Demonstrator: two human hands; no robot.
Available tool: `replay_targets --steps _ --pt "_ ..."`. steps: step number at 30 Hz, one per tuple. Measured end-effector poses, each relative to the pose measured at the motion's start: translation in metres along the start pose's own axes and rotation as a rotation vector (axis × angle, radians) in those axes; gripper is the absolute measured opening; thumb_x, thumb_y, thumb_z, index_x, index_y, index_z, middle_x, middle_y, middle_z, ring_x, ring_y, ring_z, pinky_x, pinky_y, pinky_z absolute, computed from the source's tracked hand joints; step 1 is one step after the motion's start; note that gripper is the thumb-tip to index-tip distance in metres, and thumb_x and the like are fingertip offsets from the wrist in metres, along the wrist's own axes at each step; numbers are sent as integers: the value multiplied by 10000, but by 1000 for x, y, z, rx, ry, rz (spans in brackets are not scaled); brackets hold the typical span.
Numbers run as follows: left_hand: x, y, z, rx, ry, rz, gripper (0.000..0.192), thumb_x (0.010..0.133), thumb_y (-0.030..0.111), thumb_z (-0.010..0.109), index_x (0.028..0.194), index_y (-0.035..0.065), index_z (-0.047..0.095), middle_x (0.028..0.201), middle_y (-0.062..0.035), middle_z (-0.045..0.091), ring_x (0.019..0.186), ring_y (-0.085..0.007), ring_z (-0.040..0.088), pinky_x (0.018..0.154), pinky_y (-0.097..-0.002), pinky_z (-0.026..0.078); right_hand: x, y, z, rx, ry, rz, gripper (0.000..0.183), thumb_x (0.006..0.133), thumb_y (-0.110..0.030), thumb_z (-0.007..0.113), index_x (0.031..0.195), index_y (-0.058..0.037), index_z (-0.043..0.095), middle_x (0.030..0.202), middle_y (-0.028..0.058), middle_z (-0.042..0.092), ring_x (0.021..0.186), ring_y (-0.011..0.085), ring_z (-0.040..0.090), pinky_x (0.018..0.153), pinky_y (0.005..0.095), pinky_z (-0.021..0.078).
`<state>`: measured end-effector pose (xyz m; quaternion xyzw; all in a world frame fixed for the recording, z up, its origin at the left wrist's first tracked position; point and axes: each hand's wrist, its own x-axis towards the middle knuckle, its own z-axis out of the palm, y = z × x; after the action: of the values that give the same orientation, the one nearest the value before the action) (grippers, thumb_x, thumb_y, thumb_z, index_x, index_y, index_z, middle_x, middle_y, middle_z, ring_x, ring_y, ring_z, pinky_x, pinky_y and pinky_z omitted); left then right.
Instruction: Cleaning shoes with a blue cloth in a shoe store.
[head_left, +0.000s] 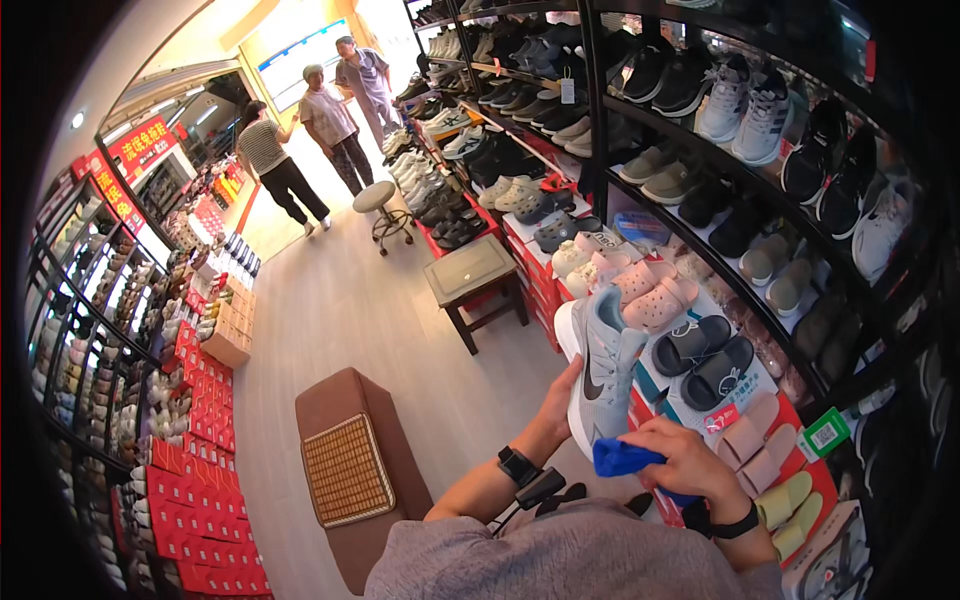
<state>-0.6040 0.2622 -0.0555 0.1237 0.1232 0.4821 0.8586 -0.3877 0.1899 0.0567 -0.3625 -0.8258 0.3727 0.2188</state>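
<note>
A light grey Nike sneaker with a thick white sole and a dark swoosh is held up in front of me. My left hand grips it by the sole side. In my right hand is a bunched blue cloth, which lies against or just before the shoe's lower end; whether it presses on the surface I cannot tell. Beyond the sneaker are pink clogs with holes. Black slides with a rabbit drawing lie to the right of the shoe.
Black metal racks full of shoes curve along the right. A brown bench with a woven mat, a small wooden table and a round stool stand on the floor. Red shoeboxes line the left. Several people are near the doorway.
</note>
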Motion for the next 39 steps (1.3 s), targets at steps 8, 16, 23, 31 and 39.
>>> replay_targets --steps 8,16,23,31,39 --pt "2 -33 -1 486 34 62 516 932 228 581 1372 56 372 1290 -92 520 1129 -174 554 948 -318 478 23 -12 -23 -649 345 -208 416 686 -50 631 1084 -163 674 960 92 567 917 277 548 775 398 389" --pt "3 -59 4 605 -26 -43 581 911 166 616 1406 56 332 1289 -101 516 1160 -180 529 970 -312 452 43 -6 -39 -898 284 -178 236 703 -80 610 921 -151 669 839 75 534 843 269 528 757 395 370" --pt "-11 -52 23 669 -136 -82 697 897 292 634 1438 49 269 1352 -109 448 1238 -198 452 1035 -352 383 49 25 -90 -827 364 -37 335 701 8 613 991 -132 705 965 90 599 909 279 565 800 392 407" --pt "-15 -48 19 198 -115 -177 631 921 307 579 1426 56 295 1274 -148 525 1138 -261 569 967 -412 483 47 93 -68 716 422 226 506 775 62 630 1271 5 544 1116 45 637 970 128 609 865 265 484" --pt "8 -12 34 -73 -45 -66 614 960 491 403 1324 0 460 1238 -205 580 1105 -337 585 989 -454 451 39 61 -23 878 441 260 506 798 38 652 1283 -11 514 991 68 652 797 145 648 710 266 541"
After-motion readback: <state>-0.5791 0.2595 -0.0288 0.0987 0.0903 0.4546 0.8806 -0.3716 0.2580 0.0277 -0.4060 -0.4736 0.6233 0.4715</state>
